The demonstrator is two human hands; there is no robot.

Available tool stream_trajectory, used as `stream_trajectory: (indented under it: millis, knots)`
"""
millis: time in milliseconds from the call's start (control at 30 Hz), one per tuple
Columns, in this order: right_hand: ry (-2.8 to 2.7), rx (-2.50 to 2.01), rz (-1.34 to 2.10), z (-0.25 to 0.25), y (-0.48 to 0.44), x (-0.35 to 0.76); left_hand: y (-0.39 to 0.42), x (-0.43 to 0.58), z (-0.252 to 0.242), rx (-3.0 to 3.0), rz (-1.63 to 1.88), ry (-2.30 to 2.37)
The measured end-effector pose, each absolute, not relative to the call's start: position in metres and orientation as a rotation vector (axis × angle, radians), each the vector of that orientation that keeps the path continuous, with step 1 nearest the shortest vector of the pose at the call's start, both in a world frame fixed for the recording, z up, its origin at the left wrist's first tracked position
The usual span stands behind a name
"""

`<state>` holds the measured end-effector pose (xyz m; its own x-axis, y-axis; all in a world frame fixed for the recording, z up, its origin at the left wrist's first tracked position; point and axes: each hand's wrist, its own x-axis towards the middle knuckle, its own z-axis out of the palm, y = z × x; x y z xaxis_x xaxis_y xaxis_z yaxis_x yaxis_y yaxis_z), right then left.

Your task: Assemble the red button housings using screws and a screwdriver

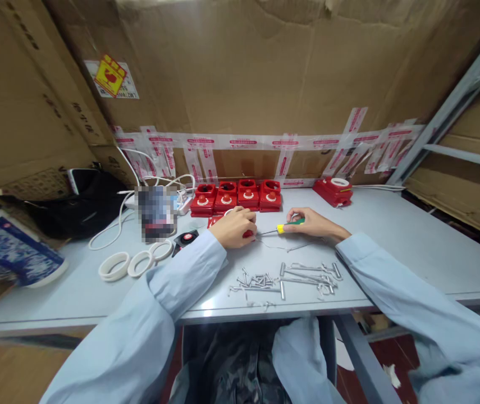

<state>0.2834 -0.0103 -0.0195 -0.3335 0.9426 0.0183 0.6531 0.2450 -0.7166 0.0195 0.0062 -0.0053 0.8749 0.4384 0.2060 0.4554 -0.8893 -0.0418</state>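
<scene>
My left hand (234,227) is closed around a red plastic housing (213,221), most of which the hand hides. In my right hand (313,222) is a screwdriver with a yellow and green handle (280,229). Its shaft points left, toward the housing; whether the tip touches it I cannot tell. A thin wire lies on the table just below the shaft. Nearer the front edge are a pile of loose screws (260,279) and several metal T-shaped bars (307,275).
Several red housings (238,196) stand in a row at the back, and another red unit with a white ring (334,192) sits to their right. White rings (114,266), a black part (186,240), a blurred phone-like object (155,213), white cables and a black bag (92,196) occupy the left.
</scene>
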Motion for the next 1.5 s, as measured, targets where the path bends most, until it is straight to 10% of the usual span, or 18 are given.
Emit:
stream_trajectory:
  millis: [1500]
  knots:
    - [-2.265,-1.455,0.769,-0.0219,-0.0138,0.2818,0.0077,0.0153,-0.0067,-2.967,-0.370,-0.656]
